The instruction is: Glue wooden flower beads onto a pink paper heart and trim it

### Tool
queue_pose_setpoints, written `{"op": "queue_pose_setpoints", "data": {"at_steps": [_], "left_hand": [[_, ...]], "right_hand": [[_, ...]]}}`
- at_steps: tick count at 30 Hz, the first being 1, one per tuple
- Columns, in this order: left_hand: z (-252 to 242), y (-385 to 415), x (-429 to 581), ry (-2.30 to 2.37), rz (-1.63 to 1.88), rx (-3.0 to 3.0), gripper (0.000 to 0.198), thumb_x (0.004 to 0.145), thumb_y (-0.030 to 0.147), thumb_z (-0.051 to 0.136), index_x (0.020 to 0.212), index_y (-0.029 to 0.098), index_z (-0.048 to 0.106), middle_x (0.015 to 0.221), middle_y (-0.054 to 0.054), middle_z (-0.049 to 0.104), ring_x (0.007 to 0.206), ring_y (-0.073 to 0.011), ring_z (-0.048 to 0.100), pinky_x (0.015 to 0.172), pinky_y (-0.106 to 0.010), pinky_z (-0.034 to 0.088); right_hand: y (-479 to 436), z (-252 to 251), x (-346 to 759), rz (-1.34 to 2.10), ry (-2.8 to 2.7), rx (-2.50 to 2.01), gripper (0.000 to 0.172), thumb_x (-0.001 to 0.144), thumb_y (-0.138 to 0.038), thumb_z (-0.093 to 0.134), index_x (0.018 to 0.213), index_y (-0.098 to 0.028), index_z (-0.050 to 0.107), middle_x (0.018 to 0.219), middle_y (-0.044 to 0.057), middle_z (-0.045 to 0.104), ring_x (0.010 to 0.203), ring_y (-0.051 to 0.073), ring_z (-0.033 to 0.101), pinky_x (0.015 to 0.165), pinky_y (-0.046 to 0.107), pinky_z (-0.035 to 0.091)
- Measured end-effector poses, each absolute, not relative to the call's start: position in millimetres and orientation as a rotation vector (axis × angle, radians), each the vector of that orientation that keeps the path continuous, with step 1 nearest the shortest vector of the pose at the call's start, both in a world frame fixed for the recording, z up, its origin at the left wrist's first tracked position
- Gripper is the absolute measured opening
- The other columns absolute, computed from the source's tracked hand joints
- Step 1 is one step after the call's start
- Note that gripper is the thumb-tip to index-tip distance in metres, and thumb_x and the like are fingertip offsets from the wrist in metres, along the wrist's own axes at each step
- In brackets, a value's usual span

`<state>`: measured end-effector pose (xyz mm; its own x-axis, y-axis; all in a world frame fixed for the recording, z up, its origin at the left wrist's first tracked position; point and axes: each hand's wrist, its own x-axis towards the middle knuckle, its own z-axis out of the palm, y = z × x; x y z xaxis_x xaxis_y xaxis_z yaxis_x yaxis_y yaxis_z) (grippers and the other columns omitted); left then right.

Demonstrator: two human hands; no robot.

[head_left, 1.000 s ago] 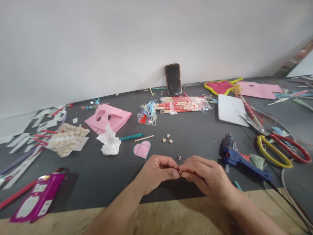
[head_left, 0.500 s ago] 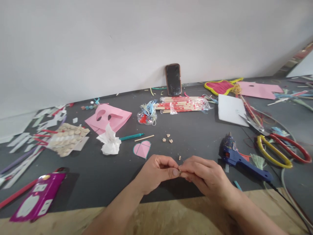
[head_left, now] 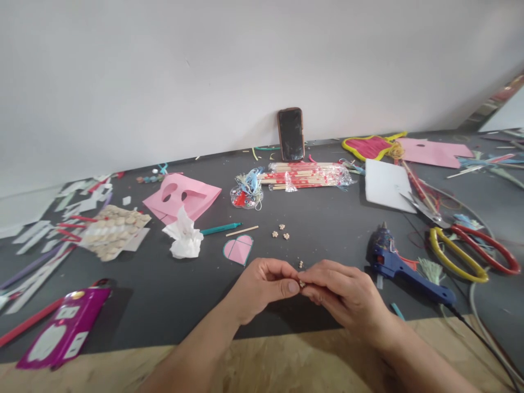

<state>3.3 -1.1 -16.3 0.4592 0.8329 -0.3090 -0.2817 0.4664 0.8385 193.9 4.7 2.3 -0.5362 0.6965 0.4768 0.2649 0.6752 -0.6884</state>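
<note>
Both hands are working right up against each other here: the left hand [head_left: 262, 289] and the right hand [head_left: 344, 295] are closed, pinching a tiny wooden piece [head_left: 302, 284] between their fingertips, just above the dark mat [head_left: 335, 213]. A few more wooden bits [head_left: 281, 226] are sitting loose on the mat just past the fingers, and the blue glue gun [head_left: 403, 270] is lying untouched off to the right.

Bright diffuse light, soft shadow under hands [head_left: 262, 289], edges bowed
</note>
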Motion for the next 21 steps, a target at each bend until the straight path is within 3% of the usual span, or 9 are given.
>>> {"op": "queue_pose_setpoints", "data": {"at_steps": [13, 21], "left_hand": [[-12.9, -0.1, 3.1, 0.856, 0.758, 0.819, 0.022, 0.062, 0.032, 0.082, 0.070, 0.014, 0.071, 0.064, 0.002, 0.062, 0.059, -0.0070, 0.047, 0.058, -0.021, 0.034], [-13.0, 0.9, 4.4, 0.891, 0.756, 0.888, 0.025, 0.062, 0.036, 0.081, 0.065, 0.013, 0.069, 0.059, 0.002, 0.056, 0.056, -0.0075, 0.041, 0.055, -0.021, 0.029]], "right_hand": [[4.9, 11.3, 194.8, 0.803, -2.070, -0.784, 0.010, 0.086, -0.013, 0.059, 0.091, -0.018, 0.066, 0.076, 0.002, 0.067, 0.067, 0.010, 0.062, 0.061, 0.019, 0.050], [5.1, 10.7, 193.3, 0.767, -2.135, -0.768, 0.014, 0.091, -0.017, 0.051, 0.089, -0.018, 0.065, 0.072, 0.003, 0.065, 0.062, 0.010, 0.059, 0.055, 0.020, 0.049]]}}
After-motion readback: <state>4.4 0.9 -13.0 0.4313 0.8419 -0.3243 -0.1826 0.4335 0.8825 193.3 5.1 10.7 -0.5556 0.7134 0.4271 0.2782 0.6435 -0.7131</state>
